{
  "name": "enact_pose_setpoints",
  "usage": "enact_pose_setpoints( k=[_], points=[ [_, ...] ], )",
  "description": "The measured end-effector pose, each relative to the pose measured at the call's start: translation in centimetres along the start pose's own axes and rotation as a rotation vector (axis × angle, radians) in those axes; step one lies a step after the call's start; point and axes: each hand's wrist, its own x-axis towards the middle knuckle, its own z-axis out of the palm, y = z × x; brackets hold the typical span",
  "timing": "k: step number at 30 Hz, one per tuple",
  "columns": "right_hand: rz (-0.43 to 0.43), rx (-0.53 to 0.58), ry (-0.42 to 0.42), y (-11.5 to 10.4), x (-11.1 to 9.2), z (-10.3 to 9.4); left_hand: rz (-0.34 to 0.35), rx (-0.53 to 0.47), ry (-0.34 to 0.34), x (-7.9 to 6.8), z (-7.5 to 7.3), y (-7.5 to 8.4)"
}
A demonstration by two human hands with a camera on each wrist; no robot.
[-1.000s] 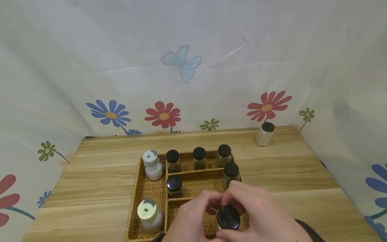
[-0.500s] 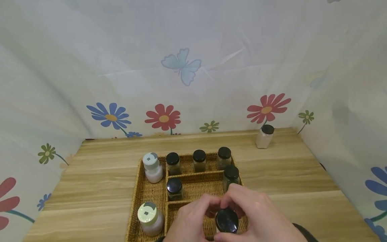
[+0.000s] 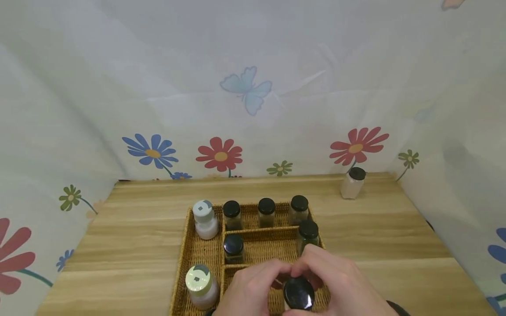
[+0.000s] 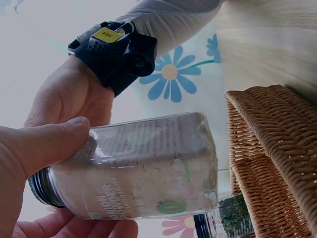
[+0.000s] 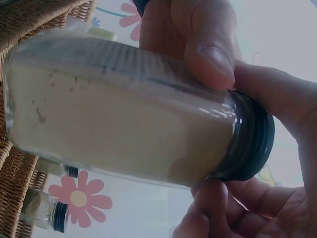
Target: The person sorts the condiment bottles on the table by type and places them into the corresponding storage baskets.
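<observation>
Both hands hold a squarish glass spice jar (image 4: 143, 168) of pale powder, upright over the front of a wicker tray (image 3: 182, 259). Its label reads onion powder in the left wrist view. The shiny black lid (image 3: 298, 293) shows between the hands in the head view. My left hand (image 3: 250, 287) grips the jar's body just below the lid, thumb along the glass. My right hand (image 3: 343, 283) curls round the lid end, thumb and fingers at the lid (image 5: 252, 139) in the right wrist view. The hands hide part of the tray's front compartment.
Several black-lidded jars stand in the tray's back and middle compartments, among them a dark one (image 3: 233, 248). A white-lidded jar (image 3: 205, 219) and a yellow-green-lidded jar (image 3: 202, 287) stand in the left compartment. Another black-lidded jar (image 3: 352, 184) stands on the table at the back right.
The head view has shifted slightly, so the tray and backdrop sit a little further right and lower. Both hands stay together round the spice jar and its lid.
</observation>
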Motion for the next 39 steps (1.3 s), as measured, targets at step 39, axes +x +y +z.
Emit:
enact_pose_setpoints(
  k=[39],
  points=[
    [-0.124,-0.219,0.11,5.8,2.5,-3.5,-0.23,0.262,-0.247,1.3,-3.9,0.2]
  ],
)
